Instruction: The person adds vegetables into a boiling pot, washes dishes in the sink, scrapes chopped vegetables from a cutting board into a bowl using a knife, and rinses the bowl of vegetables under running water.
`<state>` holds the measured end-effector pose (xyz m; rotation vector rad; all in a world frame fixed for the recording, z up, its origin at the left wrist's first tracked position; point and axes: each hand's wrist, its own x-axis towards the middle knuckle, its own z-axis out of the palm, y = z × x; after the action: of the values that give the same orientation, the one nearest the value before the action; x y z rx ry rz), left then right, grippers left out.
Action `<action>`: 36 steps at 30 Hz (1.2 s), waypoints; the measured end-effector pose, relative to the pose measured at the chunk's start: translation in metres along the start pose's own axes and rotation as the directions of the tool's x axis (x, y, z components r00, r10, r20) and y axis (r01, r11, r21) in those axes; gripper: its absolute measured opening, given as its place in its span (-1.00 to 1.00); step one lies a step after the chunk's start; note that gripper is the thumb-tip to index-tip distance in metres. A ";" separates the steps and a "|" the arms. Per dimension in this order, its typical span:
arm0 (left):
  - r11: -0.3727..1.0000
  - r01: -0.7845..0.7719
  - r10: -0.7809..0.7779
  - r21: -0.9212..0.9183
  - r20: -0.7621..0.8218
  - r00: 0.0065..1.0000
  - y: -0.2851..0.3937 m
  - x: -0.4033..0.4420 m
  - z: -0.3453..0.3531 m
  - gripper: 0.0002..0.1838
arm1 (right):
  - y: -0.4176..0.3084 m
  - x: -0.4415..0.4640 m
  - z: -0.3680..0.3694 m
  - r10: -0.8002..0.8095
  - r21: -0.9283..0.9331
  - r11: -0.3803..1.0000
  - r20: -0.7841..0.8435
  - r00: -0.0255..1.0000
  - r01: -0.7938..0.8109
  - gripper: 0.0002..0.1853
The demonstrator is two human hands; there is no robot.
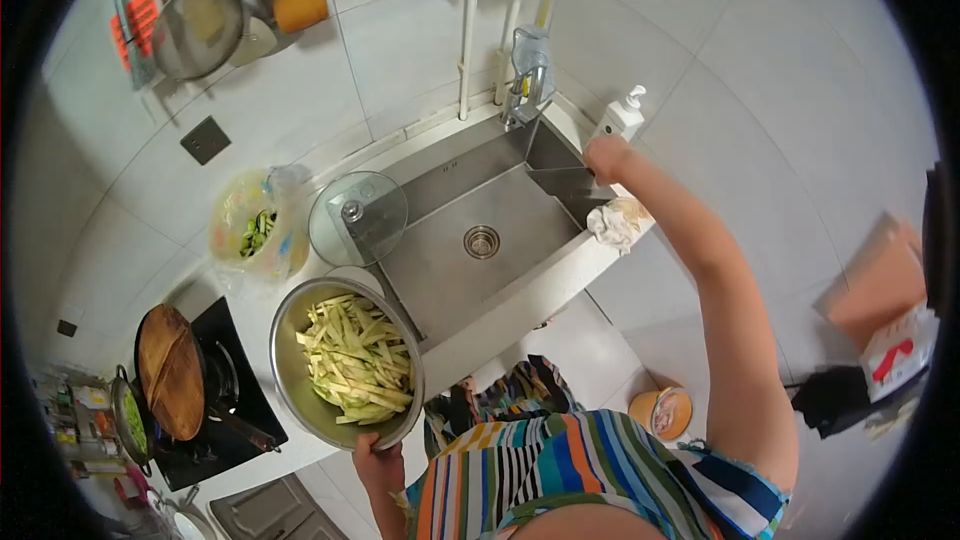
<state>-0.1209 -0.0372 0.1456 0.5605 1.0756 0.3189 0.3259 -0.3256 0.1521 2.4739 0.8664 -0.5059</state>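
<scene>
My left hand (pixel 378 462) is closed on the near rim of a large steel bowl (pixel 284 380), which is tilted slightly at the counter's edge. Pale green vegetable strips (pixel 357 358) fill much of the bowl. Stretched out over the right end of the sink, my right hand (pixel 607 160) is closed on the handle of a knife. The broad blade of the knife (pixel 562 181) points left above the sink's narrow side part. Beside that hand stand a white pump bottle (pixel 622 117) and a crumpled cloth (pixel 615 224).
The steel sink (pixel 430 290) has a faucet (pixel 525 100) at its back corner. A glass lid (pixel 385 202) overlaps its left edge. Left are a plastic bag-lined container (pixel 232 210) with green scraps, a stove (pixel 222 320), and a wok with a wooden lid (pixel 170 370). Utensils hang above.
</scene>
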 end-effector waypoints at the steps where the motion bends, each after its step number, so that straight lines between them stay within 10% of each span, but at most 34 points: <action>1: 1.000 -0.005 0.006 0.025 -0.004 1.000 -0.005 0.007 -0.003 -0.72 | 0.009 0.017 0.008 -0.045 -0.036 0.998 -0.059 0.997 0.043 -0.80; 9: 0.987 -0.121 0.108 -0.106 -0.121 0.987 -0.053 0.028 0.036 -0.68 | 0.033 0.141 0.009 -0.139 0.003 0.990 0.284 0.949 0.144 -0.43; 20: 0.976 -0.033 -0.030 -0.215 -0.285 0.958 -0.039 0.042 0.023 -0.67 | -0.045 0.144 -0.003 -0.118 0.318 0.948 0.378 0.918 -0.009 -0.68; 22: 0.974 -0.027 -0.041 -0.223 -0.295 0.955 -0.042 0.041 0.028 -0.70 | -0.054 0.145 0.016 -0.340 0.800 0.593 0.350 0.873 -0.089 -0.83; 28: 0.972 -0.082 0.011 -0.219 -0.307 0.952 -0.057 0.056 0.001 -0.71 | -0.141 0.174 0.082 -0.435 0.945 -0.076 0.255 0.864 -0.318 -0.84; 35: 0.987 -0.123 0.079 -0.105 -0.355 0.932 -0.059 0.069 -0.002 -0.77 | -0.135 0.160 0.099 -0.424 0.887 -0.191 0.312 0.850 -0.420 -0.77; 36: 0.991 -0.104 0.066 -0.090 -0.347 0.936 -0.057 0.069 -0.004 -0.77 | -0.131 0.148 0.093 -0.393 0.971 -0.009 0.218 0.893 -0.241 -0.78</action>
<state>-0.0948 -0.0480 0.0603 0.4653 1.3644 0.5629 0.3311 -0.2141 -0.0354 3.1314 0.3500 -2.4834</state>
